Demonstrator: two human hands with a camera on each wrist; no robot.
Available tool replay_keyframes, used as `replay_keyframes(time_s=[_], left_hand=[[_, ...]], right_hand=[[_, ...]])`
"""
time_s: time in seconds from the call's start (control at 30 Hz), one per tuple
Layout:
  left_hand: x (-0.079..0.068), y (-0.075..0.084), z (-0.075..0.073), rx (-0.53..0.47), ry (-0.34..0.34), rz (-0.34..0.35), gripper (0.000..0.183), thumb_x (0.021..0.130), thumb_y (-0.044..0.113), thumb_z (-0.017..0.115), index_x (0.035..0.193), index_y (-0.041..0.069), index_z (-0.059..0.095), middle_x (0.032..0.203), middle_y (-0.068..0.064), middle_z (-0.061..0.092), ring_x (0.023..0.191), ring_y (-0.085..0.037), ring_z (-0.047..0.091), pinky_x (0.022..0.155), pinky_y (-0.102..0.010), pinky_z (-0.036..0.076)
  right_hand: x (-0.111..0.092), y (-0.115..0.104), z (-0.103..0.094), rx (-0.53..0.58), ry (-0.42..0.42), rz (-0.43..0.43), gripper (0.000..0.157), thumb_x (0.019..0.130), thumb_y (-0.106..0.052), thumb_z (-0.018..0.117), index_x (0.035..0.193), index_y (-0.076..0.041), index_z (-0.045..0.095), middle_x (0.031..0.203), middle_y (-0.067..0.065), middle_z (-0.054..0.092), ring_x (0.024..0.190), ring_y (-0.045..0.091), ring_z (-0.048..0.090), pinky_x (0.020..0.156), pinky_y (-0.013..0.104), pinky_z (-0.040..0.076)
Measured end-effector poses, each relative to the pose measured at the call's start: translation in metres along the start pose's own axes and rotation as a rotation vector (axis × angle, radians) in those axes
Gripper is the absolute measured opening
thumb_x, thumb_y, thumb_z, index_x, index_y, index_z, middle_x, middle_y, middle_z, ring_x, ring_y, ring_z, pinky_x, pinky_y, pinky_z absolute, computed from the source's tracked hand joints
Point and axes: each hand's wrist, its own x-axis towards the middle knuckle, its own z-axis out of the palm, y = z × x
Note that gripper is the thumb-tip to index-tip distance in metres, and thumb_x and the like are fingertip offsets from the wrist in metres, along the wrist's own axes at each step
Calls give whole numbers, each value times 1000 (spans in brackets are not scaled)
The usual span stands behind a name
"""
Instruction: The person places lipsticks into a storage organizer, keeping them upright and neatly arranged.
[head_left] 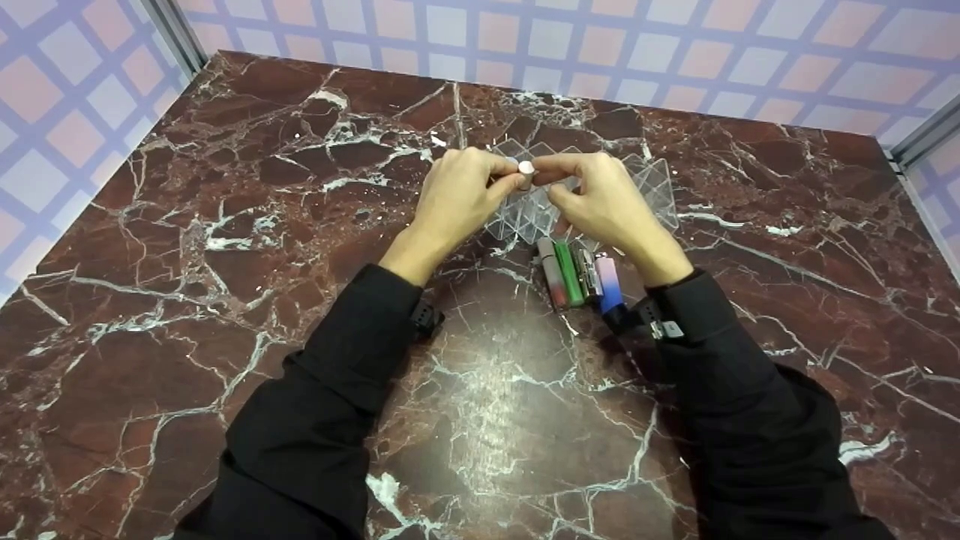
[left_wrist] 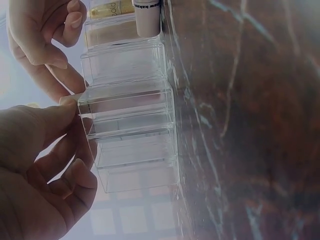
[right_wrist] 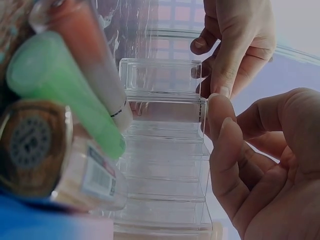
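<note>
My left hand (head_left: 461,184) pinches a small tube with a white cap (head_left: 526,168) between thumb and index finger. The tube's pinkish-brown body (right_wrist: 165,111) stands inside a compartment of a clear plastic organizer (left_wrist: 127,65). From the other side, my right hand (head_left: 600,191) reaches its index finger to the cap; its thumb is apart from the tube in the head view. In front of the organizer lie a grey-and-red tube (head_left: 551,271), a green tube (head_left: 568,274), a metallic-looking tube (head_left: 589,271) and a pink-and-blue tube (head_left: 609,281).
A gold-labelled tube (left_wrist: 112,9) and a white-capped tube (left_wrist: 148,20) show near the organizer's far end in the left wrist view. The dark red marbled table (head_left: 225,337) meets patterned panels (head_left: 637,45) at its back edge.
</note>
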Motion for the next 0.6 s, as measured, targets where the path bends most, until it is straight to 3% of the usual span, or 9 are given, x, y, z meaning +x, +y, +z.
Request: replay_keyframes(time_s=[0.27, 0.6], left_hand=[[0, 1, 1, -14, -2, -12, 20, 99, 27, 67, 111, 15, 78, 96, -2, 77, 54, -9, 48, 49, -21, 35], [0, 1, 1, -13, -12, -18, 21, 100, 27, 66, 112, 14, 77, 96, -2, 77, 54, -9, 47, 49, -20, 34]], right_hand=[[0, 0, 0, 11, -1, 21, 45, 95, 1, 53, 137, -9, 62, 122, 2, 71, 62, 37, 68, 38, 22, 44], [0, 0, -1, 11, -8, 16, 43, 96, 0, 53, 137, -8, 62, 121, 5, 72, 64, 38, 67, 37, 20, 39]])
